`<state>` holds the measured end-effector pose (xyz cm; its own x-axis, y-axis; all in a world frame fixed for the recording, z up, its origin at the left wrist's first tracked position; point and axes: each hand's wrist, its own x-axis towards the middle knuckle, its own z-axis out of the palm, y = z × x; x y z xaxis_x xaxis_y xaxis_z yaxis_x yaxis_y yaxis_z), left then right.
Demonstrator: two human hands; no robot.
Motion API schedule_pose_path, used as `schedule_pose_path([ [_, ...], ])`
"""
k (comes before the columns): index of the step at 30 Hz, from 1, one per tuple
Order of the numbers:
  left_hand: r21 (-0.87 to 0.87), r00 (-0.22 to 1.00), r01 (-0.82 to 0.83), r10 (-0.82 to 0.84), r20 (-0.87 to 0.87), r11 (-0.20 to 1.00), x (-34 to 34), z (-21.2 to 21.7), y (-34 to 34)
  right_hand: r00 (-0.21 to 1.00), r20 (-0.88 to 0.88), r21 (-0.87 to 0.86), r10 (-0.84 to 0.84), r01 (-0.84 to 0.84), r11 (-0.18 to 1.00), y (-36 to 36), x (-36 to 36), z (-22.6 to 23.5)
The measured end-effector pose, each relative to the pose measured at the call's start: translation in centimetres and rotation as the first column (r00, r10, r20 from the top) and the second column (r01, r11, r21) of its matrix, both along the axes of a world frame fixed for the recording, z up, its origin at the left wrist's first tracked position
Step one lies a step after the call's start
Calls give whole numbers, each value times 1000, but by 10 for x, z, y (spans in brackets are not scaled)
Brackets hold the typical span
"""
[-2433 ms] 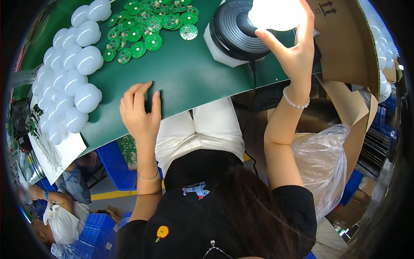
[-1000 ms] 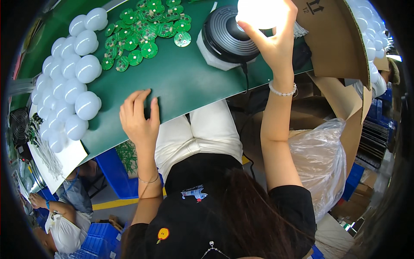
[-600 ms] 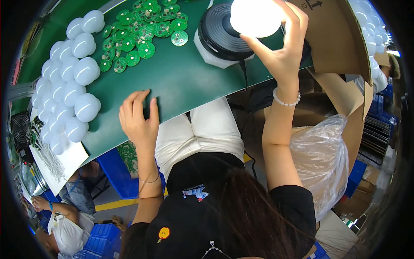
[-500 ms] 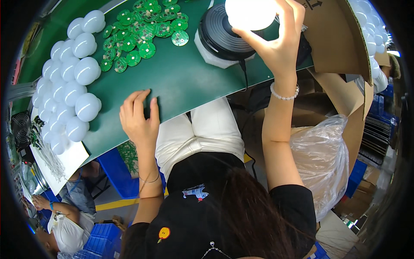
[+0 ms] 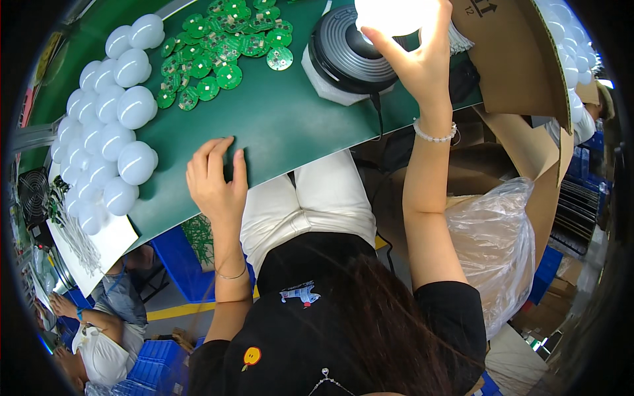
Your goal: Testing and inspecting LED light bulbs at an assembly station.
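My right hand (image 5: 426, 69) grips a brightly glowing white light bulb (image 5: 393, 14), fingers and thumb around it; its upper part runs out of the picture. It is held up over the right side of a black round ribbed device (image 5: 343, 63) that sits on a white foam pad (image 5: 317, 82). A cable (image 5: 378, 109) runs from the device over the table's edge. My left hand (image 5: 218, 175) rests at the near edge of the green table (image 5: 277, 125), holding nothing, fingers apart. Beyond it lie many round green circuit boards (image 5: 229, 76) in a loose heap.
Rows of white bulbs (image 5: 136, 107) line the table's left side. On the right stand an open cardboard box (image 5: 515, 66) and a clear plastic bag (image 5: 492, 244). A blue bin (image 5: 185, 264) is below the table at left. Another person (image 5: 105, 343) sits at lower left.
My right hand has shifted the glowing bulb slightly right and up, uncovering more of the black device. My left hand stays at the table edge; the whole view has shifted a little.
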<state>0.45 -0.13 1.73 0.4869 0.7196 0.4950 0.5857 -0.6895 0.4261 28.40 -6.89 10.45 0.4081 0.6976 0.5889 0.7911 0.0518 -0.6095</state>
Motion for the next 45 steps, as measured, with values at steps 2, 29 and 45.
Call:
schedule_pose_path([
  [2, 0, 1000, 1, -1, 3, 1000, 0, -1, 0, 1000, -24, -17, -3, 2, 1000, -1, 0, -2],
  [29, -3, 1000, -13, 13, 2, 1000, -1, 1, -2, 972, 217, 159, -95, 61, 985, 3, -4, 4],
  [45, -1, 1000, -9, 9, 0, 1000, 1, 2, -2, 872, 480, 97, -101, 62, 993, -19, -8, 9],
])
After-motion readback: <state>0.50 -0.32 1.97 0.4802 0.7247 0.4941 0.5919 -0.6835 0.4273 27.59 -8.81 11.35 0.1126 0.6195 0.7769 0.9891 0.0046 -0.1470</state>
